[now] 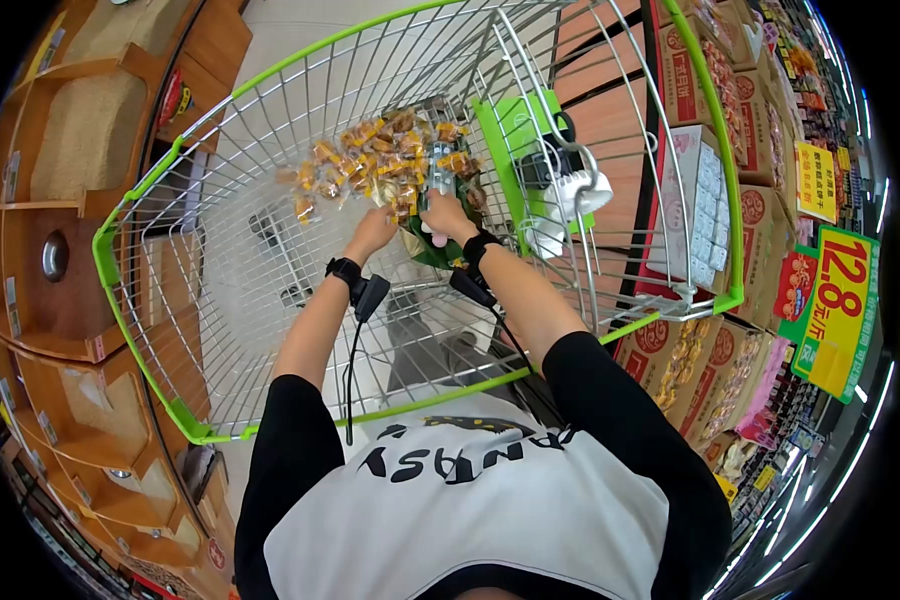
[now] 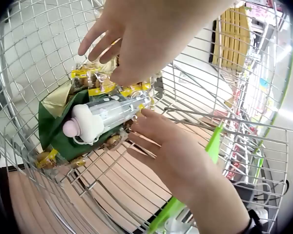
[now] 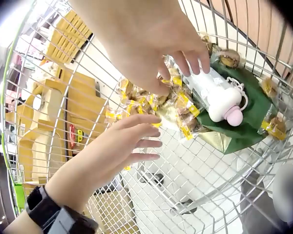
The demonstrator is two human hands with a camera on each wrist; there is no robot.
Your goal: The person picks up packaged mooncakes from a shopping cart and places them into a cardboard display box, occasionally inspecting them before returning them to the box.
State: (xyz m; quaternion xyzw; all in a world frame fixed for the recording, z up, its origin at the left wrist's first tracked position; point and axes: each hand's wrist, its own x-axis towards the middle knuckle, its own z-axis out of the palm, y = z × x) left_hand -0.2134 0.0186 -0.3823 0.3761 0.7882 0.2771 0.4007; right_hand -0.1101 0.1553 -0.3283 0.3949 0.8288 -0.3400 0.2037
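Many small wrapped snacks with yellow labels lie heaped in a wire cart. Beside them a clear bottle with a white and pink cap rests on a dark green bag with a gold-coloured part. My left hand hovers at the near edge of the snacks, fingers loosely extended, holding nothing visible. On the bottle's other side is my right hand; its slightly bent fingers are close to the bottle's base and the wrappers. The right wrist view shows this right hand above the bottle; contact cannot be told.
The cart's green rim encloses both forearms. A green panel and a white item are at the cart's right end. Wooden shelving stands left; stacked cartons and a yellow price sign stand right.
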